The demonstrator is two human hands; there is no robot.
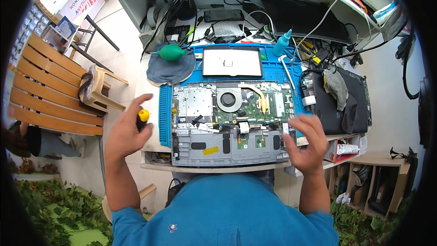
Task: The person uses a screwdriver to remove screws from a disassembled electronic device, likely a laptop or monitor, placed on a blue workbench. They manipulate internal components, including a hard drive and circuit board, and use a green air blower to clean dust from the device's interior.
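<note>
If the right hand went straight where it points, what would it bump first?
Probably the opened, flat grey laptop base, near the right end of its green circuit board, though the right hand might pass above.

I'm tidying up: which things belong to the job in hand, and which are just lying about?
Seemingly in the job:
opened grey laptop base with green circuit board
black tool with yellow end, in the left hand
blue ridged mat under the laptop

Probably just lying about:
beige plastic stool
black rectangular flat panel
</note>
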